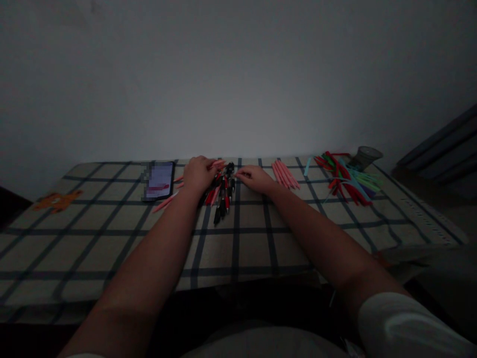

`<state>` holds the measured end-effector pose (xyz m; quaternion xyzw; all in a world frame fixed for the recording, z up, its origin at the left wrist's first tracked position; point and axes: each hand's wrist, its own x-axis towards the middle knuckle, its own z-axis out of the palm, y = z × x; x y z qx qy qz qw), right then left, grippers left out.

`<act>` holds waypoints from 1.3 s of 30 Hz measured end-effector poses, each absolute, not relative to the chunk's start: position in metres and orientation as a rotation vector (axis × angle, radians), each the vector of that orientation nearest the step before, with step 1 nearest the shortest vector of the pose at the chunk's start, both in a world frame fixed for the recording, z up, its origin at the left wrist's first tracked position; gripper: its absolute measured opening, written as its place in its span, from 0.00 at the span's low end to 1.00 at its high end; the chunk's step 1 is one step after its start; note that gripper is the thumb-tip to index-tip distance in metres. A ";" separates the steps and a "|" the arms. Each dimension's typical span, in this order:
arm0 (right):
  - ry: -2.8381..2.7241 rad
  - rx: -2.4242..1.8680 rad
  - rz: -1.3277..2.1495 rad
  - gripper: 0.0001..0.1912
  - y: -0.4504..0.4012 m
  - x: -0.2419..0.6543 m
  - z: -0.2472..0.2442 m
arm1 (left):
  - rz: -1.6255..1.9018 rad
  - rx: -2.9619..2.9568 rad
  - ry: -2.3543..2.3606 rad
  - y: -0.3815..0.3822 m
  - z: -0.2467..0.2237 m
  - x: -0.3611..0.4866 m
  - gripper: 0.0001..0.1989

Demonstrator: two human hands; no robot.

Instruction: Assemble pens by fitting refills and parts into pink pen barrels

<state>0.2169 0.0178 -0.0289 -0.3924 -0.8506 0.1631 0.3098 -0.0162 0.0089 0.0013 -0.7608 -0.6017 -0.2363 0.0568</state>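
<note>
A loose pile of black and red pens (223,196) lies on the checked cloth between my hands. My left hand (197,174) is closed at the pile's left side, its fingertips on slim pink pens (219,163). More pink pens (163,204) stick out from under the left hand and wrist. My right hand (255,178) is at the pile's right edge, with thumb and fingers pinched together; whatever sits in that pinch is too small and dark to make out. To the right of it, a neat row of pink pens (285,175) lies side by side.
A phone (160,181) lies left of the pens. Farther left is an orange animal-shaped piece (57,201). Red, green and blue strips (348,181) are heaped at the right, beside a tipped clear cup (367,156). A wall (238,89) stands behind the table.
</note>
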 end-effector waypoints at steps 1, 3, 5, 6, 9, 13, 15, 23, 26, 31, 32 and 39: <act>-2.248 -1.032 0.441 0.14 0.017 0.217 -0.028 | -0.718 -2.280 -1.838 0.009 0.001 -0.016 0.22; -2.240 -1.036 0.474 0.14 0.017 0.218 -0.028 | -0.708 -2.241 -1.843 0.008 0.001 -0.015 0.21; -2.233 -1.039 0.500 0.14 0.017 0.218 -0.028 | -0.669 -2.231 -1.839 0.008 0.001 -0.014 0.21; -2.230 -1.040 0.503 0.14 0.017 0.218 -0.028 | -0.647 -2.229 -1.842 0.008 0.002 -0.013 0.21; -2.237 -1.038 0.498 0.13 0.018 0.219 -0.029 | -0.605 -2.216 -1.880 0.009 0.002 -0.010 0.21; -2.270 -1.055 0.484 0.14 0.018 0.219 -0.028 | -0.637 -2.258 -1.921 0.009 0.000 -0.007 0.25; -2.280 -1.055 0.477 0.14 0.018 0.219 -0.027 | -0.688 -2.259 -1.934 0.008 -0.001 -0.006 0.27; -2.231 -1.031 0.518 0.14 0.017 0.218 -0.026 | -0.787 -2.315 -1.702 0.003 0.004 -0.007 0.27; -2.086 -1.018 0.642 0.18 0.016 0.217 -0.024 | -0.677 -2.424 -1.521 0.000 0.007 -0.001 0.26; -1.783 -0.945 0.964 0.22 0.013 0.211 -0.021 | -0.677 -2.529 -1.367 -0.005 0.005 0.010 0.25; -1.750 -0.938 0.998 0.22 0.012 0.209 -0.021 | -0.675 -2.550 -1.350 -0.006 0.003 0.012 0.24; -1.625 -0.963 0.952 0.21 0.015 0.206 -0.023 | -0.773 -2.515 -1.490 -0.007 -0.002 0.018 0.22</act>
